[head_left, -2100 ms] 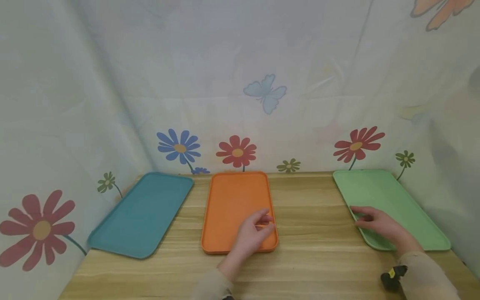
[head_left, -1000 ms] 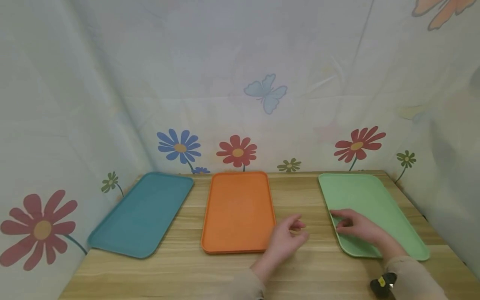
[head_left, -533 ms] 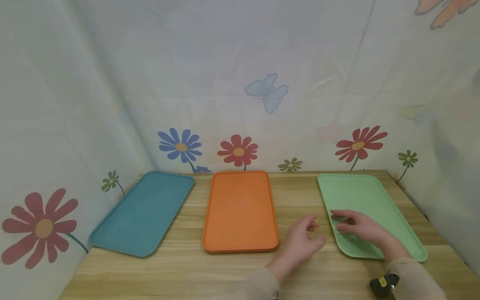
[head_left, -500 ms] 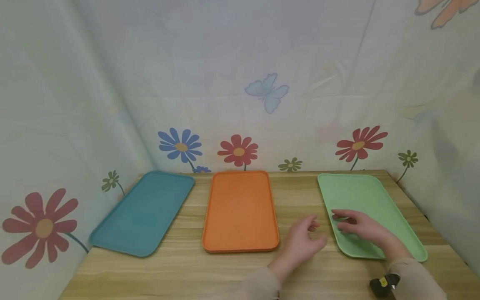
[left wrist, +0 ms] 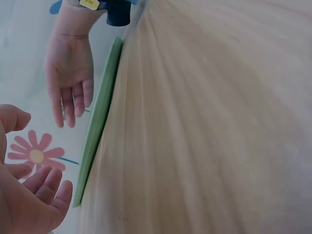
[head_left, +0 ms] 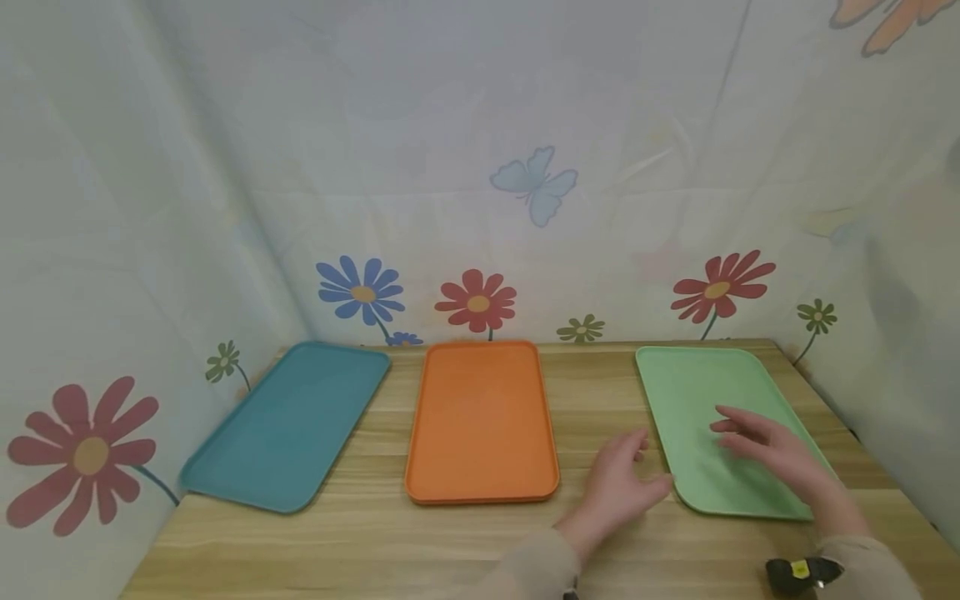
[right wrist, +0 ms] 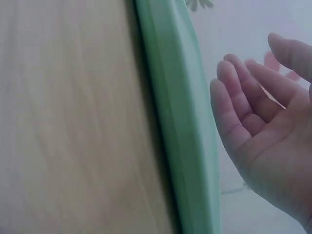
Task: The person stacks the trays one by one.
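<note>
Spotting a pale cloth backdrop point(head_left: 420, 125) first, way beyond both hands, printed with flowers point(head_left: 477, 302) and a blue butterfly point(head_left: 536, 185). Then got a wood-grain table point(head_left: 600, 383) running underneath both hands. Counting 3 trays on that, all lying flat: a light green tray point(head_left: 690, 425) right below the right hand and just beside the left hand, an orange tray point(head_left: 483, 421) near the left hand on its other side, and a teal tray point(head_left: 288, 429) past the orange one, well apart from both hands. Also got 2 beige sleeves point(head_left: 540, 567), 1 behind each hand.

Now for the grip. Got the right hand point(head_left: 783, 456) up over the green tray, clear of it, with lightly bent, relaxed fingers and a thumb well apart, holding nothing. Got the left hand point(head_left: 617, 485) at the gap between orange and green, with loosely curled fingers and a thumb reaching out toward the green rim, holding nothing either. Can't tell about contact there.

Last and smallest: a black gadget point(head_left: 786, 579) strapped at the wrist, just behind the right hand.
</note>
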